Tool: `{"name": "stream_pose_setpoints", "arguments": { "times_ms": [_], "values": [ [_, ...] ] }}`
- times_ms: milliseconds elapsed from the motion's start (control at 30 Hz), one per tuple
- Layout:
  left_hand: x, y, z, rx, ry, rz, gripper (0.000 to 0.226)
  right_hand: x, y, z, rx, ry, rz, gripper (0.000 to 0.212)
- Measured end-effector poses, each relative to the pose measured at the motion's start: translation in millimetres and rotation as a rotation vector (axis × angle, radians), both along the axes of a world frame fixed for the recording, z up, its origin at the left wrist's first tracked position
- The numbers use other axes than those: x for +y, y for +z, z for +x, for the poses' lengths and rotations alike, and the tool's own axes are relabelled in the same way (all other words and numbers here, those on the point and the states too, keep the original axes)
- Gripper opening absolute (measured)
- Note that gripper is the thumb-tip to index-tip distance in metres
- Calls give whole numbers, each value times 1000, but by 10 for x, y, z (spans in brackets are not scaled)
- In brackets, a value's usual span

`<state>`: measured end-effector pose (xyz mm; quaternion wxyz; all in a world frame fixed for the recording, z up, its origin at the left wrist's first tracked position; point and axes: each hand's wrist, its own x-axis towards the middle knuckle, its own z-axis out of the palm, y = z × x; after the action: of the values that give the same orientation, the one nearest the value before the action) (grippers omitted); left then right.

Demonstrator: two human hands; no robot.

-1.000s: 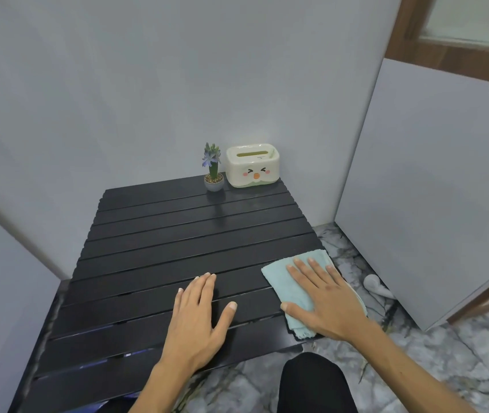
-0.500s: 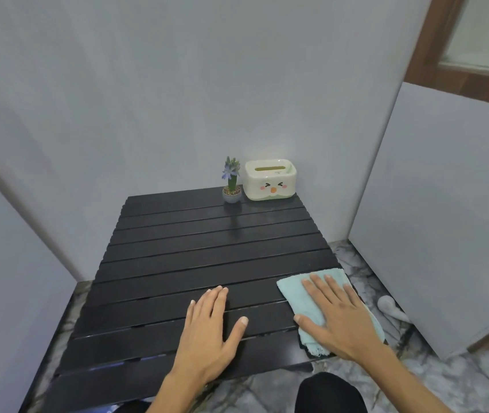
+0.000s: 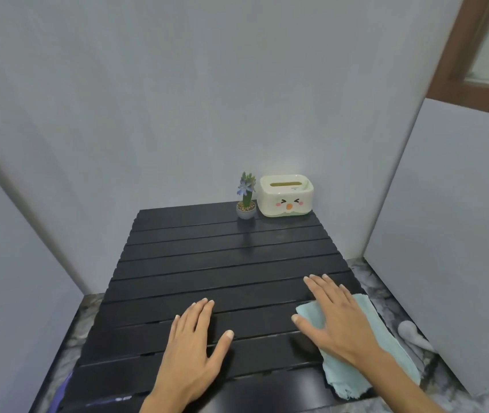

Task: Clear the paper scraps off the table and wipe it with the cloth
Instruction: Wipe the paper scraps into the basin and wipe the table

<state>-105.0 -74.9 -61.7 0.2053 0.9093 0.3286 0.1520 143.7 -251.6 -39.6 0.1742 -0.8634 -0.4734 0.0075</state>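
My left hand (image 3: 194, 347) lies flat on the near slats of the black table (image 3: 207, 263), palm down, fingers together and stretched out, thumb splayed to the right; it grips nothing. Just to its right, my right hand (image 3: 334, 318) presses flat on the light blue cloth (image 3: 365, 362), fingers straight and slightly spread, not curled around the fabric, the fingertips reaching past the cloth's far edge onto the bare slats. The cloth sits at the near right corner of the table, its right side hanging over the table's edge and its frayed near end lying close to the front edge. Beyond my hands the dark slats run bare toward the wall. At the far right corner stand a small potted plant (image 3: 246, 201) and, just beside it on the right, a cream tissue box (image 3: 286, 195) with a cartoon face.
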Motion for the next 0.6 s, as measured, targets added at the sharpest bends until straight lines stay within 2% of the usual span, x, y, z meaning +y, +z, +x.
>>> {"name": "stream_pose_setpoints", "arguments": {
  "times_ms": [200, 333, 500, 600],
  "values": [
    [381, 38, 175, 14, -8, 33, 88, 548, 94, 137, 14, 69, -42, 87],
    [721, 82, 462, 19, -20, 51, 95, 1038, 128, 366, 11, 94, -61, 87],
    [1156, 119, 875, 20, -41, 72, 85, 1617, 128, 732, -9, 109, -81, 88],
    [1370, 144, 1118, 32, -50, 86, 87, 1870, 77, 882, -17, 122, -101, 87]
  ]
}}
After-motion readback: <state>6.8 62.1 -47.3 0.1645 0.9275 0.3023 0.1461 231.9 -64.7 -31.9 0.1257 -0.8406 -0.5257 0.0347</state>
